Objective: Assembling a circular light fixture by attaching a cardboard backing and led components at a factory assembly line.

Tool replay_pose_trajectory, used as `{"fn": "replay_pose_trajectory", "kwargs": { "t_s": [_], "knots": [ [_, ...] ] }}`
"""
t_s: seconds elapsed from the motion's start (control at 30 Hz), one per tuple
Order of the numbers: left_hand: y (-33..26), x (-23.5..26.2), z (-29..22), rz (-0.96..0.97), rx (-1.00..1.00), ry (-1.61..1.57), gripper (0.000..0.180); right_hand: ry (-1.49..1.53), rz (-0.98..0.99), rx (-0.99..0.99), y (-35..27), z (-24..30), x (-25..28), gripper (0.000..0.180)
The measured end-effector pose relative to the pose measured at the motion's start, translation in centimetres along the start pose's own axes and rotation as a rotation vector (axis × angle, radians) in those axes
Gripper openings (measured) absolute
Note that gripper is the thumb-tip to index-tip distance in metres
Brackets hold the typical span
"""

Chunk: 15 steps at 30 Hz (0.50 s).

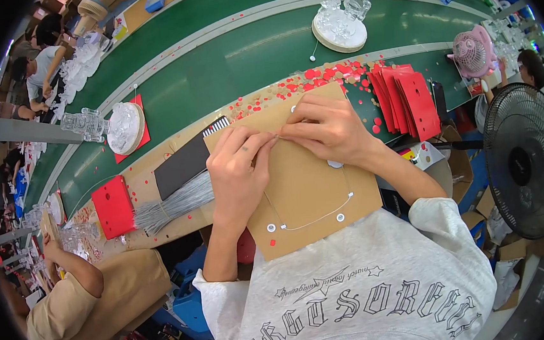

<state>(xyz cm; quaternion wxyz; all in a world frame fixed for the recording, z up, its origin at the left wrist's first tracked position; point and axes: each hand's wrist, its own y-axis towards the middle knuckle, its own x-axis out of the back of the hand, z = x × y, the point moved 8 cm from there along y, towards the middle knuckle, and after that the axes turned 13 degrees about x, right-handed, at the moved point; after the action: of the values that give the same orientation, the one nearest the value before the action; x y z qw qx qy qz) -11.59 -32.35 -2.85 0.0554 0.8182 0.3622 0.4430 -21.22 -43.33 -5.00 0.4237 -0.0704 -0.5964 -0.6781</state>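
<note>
A brown cardboard sheet [315, 186] leans against my body, its near edge on my shirt. My left hand [238, 163] and my right hand [327, 127] meet over its upper part, fingertips pinched together on a short piece of thin wire [277, 136]; most of it is hidden by the fingers. Lower on the sheet, a thin white cord [317, 219] curves between two small white fasteners. White round washers [271, 228] sit close to it, and a small red piece [272, 242] lies near the sheet's lower left corner.
Left of the sheet lie a bundle of silvery wires [166, 211], a black board [182, 167] and a red card stack [113, 207]. More red cards [407, 102] stand at right. Clear decorations on round bases [339, 29] rest on the green conveyor [231, 61]. A black fan [519, 162] stands at right; co-workers sit at left.
</note>
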Motion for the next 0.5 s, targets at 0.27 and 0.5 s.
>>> {"fn": "replay_pose_trajectory", "kwargs": {
  "t_s": [0.27,0.5],
  "knots": [
    [1.6,-1.5,-0.2,0.211,0.009,0.035,0.011,-0.188,0.109,0.153,0.2,1.3,-0.2,0.021],
    [1.4,-3.3,-1.3,0.491,-0.312,0.530,0.017,-0.143,0.111,0.195,-0.1,0.6,-0.6,0.016]
  ]
}}
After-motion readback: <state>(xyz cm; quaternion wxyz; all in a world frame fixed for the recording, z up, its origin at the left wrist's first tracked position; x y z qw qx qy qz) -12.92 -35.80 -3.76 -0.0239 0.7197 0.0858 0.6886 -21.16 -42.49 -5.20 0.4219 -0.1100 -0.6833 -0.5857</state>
